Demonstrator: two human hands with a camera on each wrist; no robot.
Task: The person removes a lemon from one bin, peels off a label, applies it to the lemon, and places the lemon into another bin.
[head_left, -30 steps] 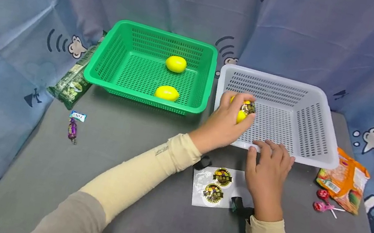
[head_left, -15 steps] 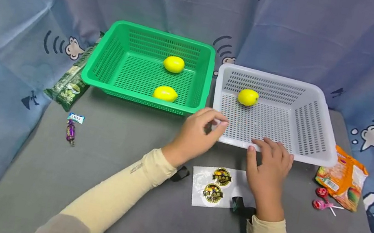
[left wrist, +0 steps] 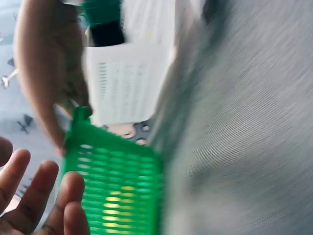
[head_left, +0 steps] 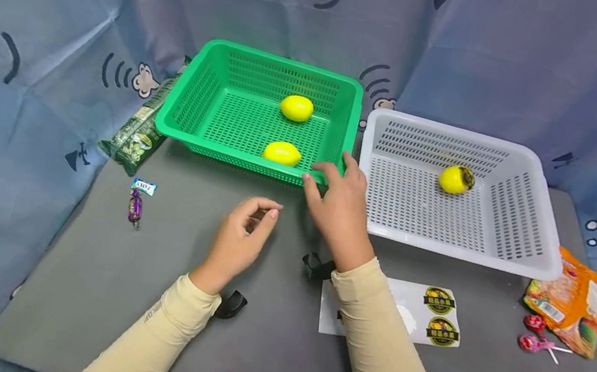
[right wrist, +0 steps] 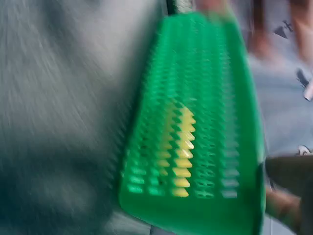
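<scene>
A green plastic basket (head_left: 248,168) holds two yellow lemons: one toward the back (head_left: 296,108), one by the front wall (head_left: 282,153). To its right, a third lemon (head_left: 455,180) with a dark, shiny sticker lies in the white basket (head_left: 458,258). My right hand (head_left: 340,213) is at the green basket's near right corner, fingers spread and touching the rim. Both wrist views are blurred. In front of that basket, my left hand (head_left: 236,238) hovers with loosely bent fingers and nothing in them. The sticker sheet (head_left: 390,310) is partly covered by my right forearm.
Two wrapped candies (head_left: 135,206) and a green snack bag (head_left: 141,133) lie left of the green basket. An orange snack bag (head_left: 572,301) and red lollipops (head_left: 533,344) lie right of the white one. A patterned curtain (head_left: 327,13) hangs behind the table.
The stickered lemon, released into the white basket, has rolled right. My left hand has drawn back left. My right hand has left the white basket's rim for the green basket's corner.
</scene>
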